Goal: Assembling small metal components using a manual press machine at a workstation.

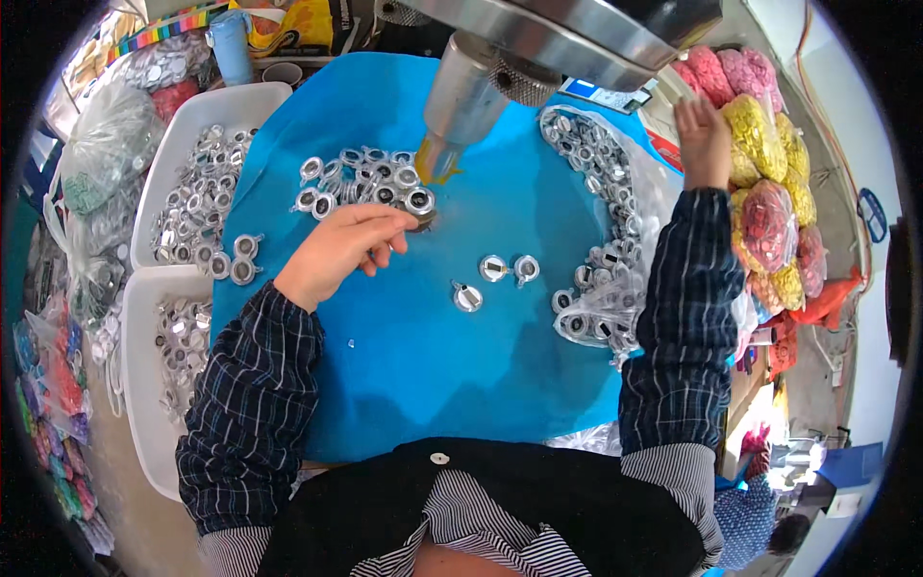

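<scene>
My left hand (pixel 348 248) reaches over the blue work surface (pixel 413 365), its thumb and fingers pinched at the edge of a small round clear-rimmed part (pixel 419 201) with a dark centre. Just above that part hangs the steel ram (pixel 465 106) of a press, with a yellowish tip. Several similar round parts (pixel 356 173) lie heaped beyond my fingers. My right hand (pixel 703 142) is raised at the far right, fingers stretched out, with nothing visible in it. Three loose round parts (pixel 494 268) lie between my forearms.
A clear plastic bag (pixel 657 207) spills many round parts along the right side. Two white bins (pixel 152 216) of parts stand at the left. Bags of yellow and pink pieces (pixel 760 139) are stacked beyond my right arm. A blue bottle (pixel 230 48) stands at the back left.
</scene>
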Demonstrator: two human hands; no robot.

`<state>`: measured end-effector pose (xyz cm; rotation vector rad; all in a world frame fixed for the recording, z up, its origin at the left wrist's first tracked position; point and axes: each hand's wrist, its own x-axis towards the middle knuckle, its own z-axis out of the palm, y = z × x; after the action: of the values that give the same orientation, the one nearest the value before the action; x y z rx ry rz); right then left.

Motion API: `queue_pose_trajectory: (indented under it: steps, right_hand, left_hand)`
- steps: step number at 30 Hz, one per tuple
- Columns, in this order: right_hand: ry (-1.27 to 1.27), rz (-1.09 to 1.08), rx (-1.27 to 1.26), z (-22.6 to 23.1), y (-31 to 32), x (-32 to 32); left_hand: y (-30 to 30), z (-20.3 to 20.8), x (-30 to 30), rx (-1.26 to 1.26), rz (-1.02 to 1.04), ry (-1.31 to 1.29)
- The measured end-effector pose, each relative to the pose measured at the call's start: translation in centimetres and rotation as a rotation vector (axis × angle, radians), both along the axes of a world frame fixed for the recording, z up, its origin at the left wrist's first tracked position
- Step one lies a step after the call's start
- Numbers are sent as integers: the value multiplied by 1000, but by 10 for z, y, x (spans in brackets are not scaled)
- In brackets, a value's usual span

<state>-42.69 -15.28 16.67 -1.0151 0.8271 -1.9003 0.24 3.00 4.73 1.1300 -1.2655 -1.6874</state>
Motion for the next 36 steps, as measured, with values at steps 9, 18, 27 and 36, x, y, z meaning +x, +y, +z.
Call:
queue_pose_trajectory:
  steps: [9,18,27,36]
  right_hand:
    - [949,444,385,-85,141,109]
    - [1622,388,-78,-111,177,116]
    - [1497,376,121,-125,159,123]
    - [1406,548,145,-128,149,153]
  left_hand:
    - [-4,-9,13,-137,86,67]
    - [-10,-20,8,-284,427,-90]
    - [-22,-32,-16,-1174,475,-746]
    - [-23,-38,-8,-1098,421,-767]
